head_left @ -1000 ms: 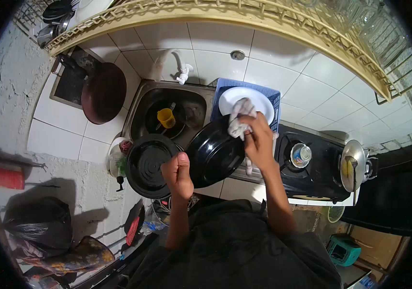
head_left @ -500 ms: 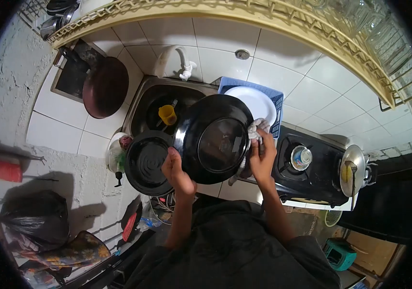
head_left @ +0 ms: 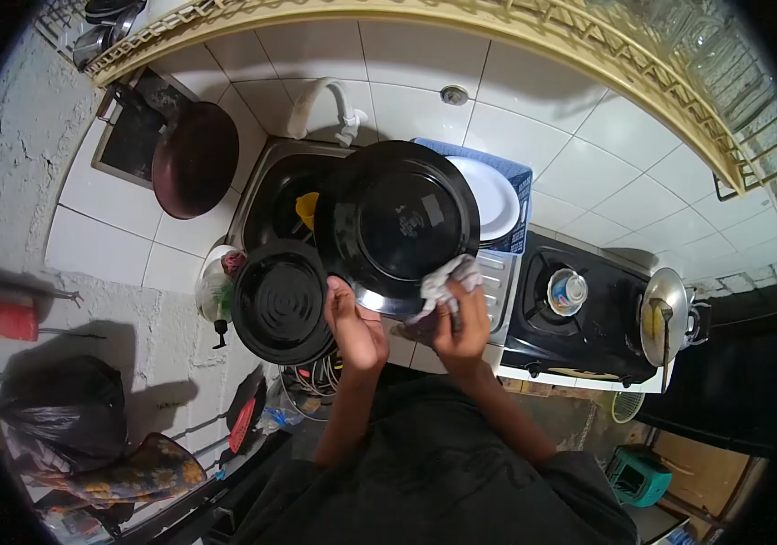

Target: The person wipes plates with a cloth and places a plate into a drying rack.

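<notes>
A large black plate [head_left: 397, 222] is tilted up, its underside with a small label facing me. At its lower left edge, my left hand [head_left: 358, 329] grips the rim. A pale, crumpled cloth [head_left: 450, 277] is bunched in my right hand [head_left: 463, 329] and pressed against the lower right rim. Left of the held plate is another black plate [head_left: 281, 300] with concentric rings. Behind lies the sink [head_left: 266, 186], with a yellow cup [head_left: 306, 210] partly hidden by the held plate. White plates [head_left: 488, 195] stand in a blue basket [head_left: 523, 204].
A white faucet [head_left: 345, 113] rises behind the sink. On the left are a reddish-brown pan [head_left: 196, 159] and a green bottle [head_left: 218, 295]. To the right is a black stove [head_left: 534, 336] with a metal pan [head_left: 665, 318]. A cream rack [head_left: 461, 14] hangs above.
The black plate has turned and risen until its underside faces me more fully. My right hand and the cloth have moved down and left along its rim, while my left hand has shifted slightly right.
</notes>
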`<state>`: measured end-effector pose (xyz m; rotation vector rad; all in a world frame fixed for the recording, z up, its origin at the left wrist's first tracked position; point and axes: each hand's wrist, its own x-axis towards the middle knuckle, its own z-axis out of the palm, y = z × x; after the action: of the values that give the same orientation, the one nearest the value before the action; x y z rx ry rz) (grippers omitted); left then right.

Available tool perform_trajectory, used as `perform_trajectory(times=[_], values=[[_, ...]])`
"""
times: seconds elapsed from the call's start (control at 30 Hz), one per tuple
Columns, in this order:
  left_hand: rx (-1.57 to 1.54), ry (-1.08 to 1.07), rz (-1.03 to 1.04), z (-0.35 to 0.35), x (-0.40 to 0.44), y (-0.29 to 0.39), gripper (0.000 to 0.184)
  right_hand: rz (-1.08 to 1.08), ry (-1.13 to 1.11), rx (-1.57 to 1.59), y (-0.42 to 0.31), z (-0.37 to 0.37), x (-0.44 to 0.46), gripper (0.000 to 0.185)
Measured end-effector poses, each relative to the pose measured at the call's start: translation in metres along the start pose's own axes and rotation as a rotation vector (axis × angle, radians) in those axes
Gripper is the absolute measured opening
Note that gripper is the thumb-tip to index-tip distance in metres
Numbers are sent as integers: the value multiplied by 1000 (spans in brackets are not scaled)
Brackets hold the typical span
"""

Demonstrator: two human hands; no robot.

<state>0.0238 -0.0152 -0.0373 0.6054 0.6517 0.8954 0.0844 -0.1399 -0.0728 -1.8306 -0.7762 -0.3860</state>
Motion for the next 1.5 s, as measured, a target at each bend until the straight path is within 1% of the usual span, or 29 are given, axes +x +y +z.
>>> perform_trajectory(times=[0.03, 0.1, 0.2, 0.3, 0.37, 0.43, 0.47, 0.5, 0.57, 0.63, 0.67, 0.77, 0.8, 0.83, 0.9, 0.97, 1.0, 1.1, 1.13, 1.23, 1.3, 1.37, 1.47, 1.5], values=[[-29, 8, -6, 3, 0, -1, 30, -41, -44, -8, -4, 2, -5, 39], [-23, -75, -8, -14, 2, -6, 27, -156, -146, -82, -9, 3, -8, 46], [-44, -112, 0, -20, -6, -6, 25, -227, -142, -48, -15, 8, -3, 50], [55, 56, -26, 3, -11, -3, 19, -275, -229, -4, -28, 5, 7, 51], [72, 70, -12, 3, -9, 0, 22, -226, -284, -35, -24, 1, 11, 54], [128, 6, 51, -11, -3, 1, 24, -153, -306, -82, -18, -9, 20, 56], [163, 24, 59, -15, -1, 0, 32, -125, -211, -60, -18, -9, 29, 55], [244, -4, 132, -18, 0, 0, 34, -102, -163, -74, -18, -10, 40, 50], [404, -68, 277, -21, 1, 1, 37, 59, -239, -31, -18, -14, 64, 46], [530, -110, 371, -19, -1, 1, 36, 53, -130, 16, -15, -7, 78, 40], [591, -129, 420, -17, -2, 0, 36, 79, -123, 6, -19, -7, 83, 37], [533, -108, 429, -6, -5, 3, 38, -36, -89, -50, -27, -1, 82, 49], [538, -108, 457, -6, -3, 4, 39, -68, -153, -5, -27, -1, 76, 54], [543, -109, 482, -6, 0, 7, 40, -203, -175, 23, -26, 1, 73, 55], [567, -118, 509, -6, 1, 10, 42, -98, -287, 62, -27, -5, 71, 54], [607, -139, 515, -6, 0, 13, 44, -121, -83, 40, -7, 5, 77, 53], [614, -142, 547, -6, 1, 11, 45, 23, -81, 106, -14, 3, 78, 51], [615, -101, 516, -3, 1, 13, 44, -153, -168, 0, -25, 1, 66, 50], [607, -93, 512, -3, 3, 14, 44, -209, -264, 25, -26, -3, 59, 50], [598, -91, 486, -4, 4, 19, 42, -322, -289, 55, -20, -3, 63, 50], [597, -128, 451, 0, -1, 21, 40, -194, -196, 27, -17, 0, 71, 47], [572, -105, 445, -3, 2, 18, 39, -112, -260, -16, -26, -6, 72, 48], [482, -71, 458, -5, 11, 18, 40, -400, -356, 19, -29, -8, 56, 48], [448, -55, 463, -6, 13, 19, 40, -392, -373, 33, -24, -8, 51, 48]])
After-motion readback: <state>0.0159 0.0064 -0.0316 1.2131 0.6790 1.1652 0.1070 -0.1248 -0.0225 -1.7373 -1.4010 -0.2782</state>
